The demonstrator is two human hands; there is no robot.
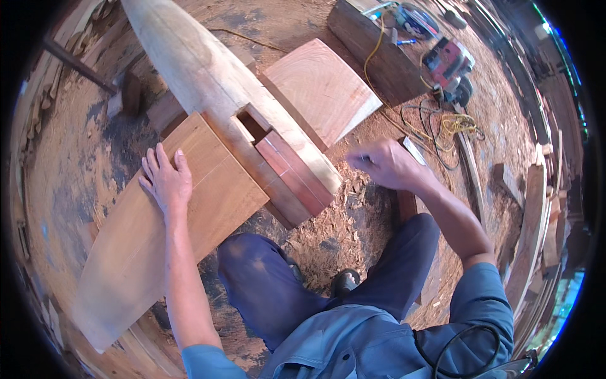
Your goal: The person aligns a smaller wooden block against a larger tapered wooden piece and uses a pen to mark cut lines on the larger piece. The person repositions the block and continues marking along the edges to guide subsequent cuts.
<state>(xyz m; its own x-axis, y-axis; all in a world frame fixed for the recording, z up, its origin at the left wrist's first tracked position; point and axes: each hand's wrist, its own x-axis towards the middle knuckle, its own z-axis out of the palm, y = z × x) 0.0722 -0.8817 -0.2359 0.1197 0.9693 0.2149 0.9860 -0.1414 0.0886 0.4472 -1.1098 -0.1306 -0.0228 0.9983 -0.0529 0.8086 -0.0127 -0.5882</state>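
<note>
Between the hands lay a long pale timber (189, 60) with a dark slot (254, 126) and a reddish strip (293, 172). The left hand (166, 178) rested open on a wide board (221, 174), fingers spread, gripping nothing. Beyond the right hand (390, 164) sat a squarish wood block (319, 88); farther off to its right were a red power tool (447, 62) and yellow cord (456, 124). The right hand was partly curled, its fingertips blurred; whether it held anything I couldn't tell. The timber's far end was cut off, the slot's depth lost in shadow.
</note>
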